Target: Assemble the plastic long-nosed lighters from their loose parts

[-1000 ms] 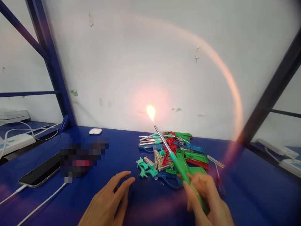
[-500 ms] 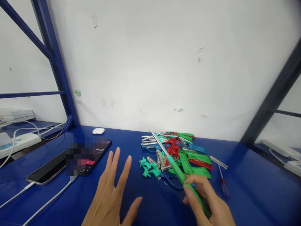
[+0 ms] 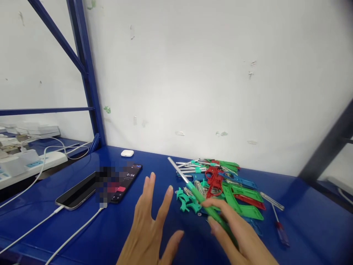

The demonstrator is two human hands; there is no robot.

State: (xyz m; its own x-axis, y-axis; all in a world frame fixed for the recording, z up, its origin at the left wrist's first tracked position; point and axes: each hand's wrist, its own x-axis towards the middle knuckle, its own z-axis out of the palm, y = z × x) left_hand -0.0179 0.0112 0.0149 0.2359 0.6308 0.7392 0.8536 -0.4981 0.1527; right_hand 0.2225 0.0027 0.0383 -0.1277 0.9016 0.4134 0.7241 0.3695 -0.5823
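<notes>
My right hand (image 3: 237,232) grips a long-necked lighter (image 3: 197,193) by its green handle, its metal tube pointing up and to the left. My left hand (image 3: 150,228) is held above the blue table with fingers spread and nothing in it. Under and behind the lighter lies a pile of parts. Small teal trigger pieces (image 3: 183,202) are at its near left, with metal tubes (image 3: 190,169) behind. Red plastic frames (image 3: 213,180), green handle shells (image 3: 249,211) and clear pieces (image 3: 200,187) lie among them. The lighter's lower end is partly hidden by my right hand.
A screwdriver (image 3: 281,233) with a purplish handle lies to the right on the blue table (image 3: 91,228). Two phones (image 3: 78,193) with white cables lie to the left. A white earbud case (image 3: 127,153) sits near the wall, and a power strip (image 3: 52,160) stands at far left.
The view has turned left, so the table things appear farther right. The lighter has shifted leftward relative to the pile, its tube now over the pile's left edge. My left hand remains spread.
</notes>
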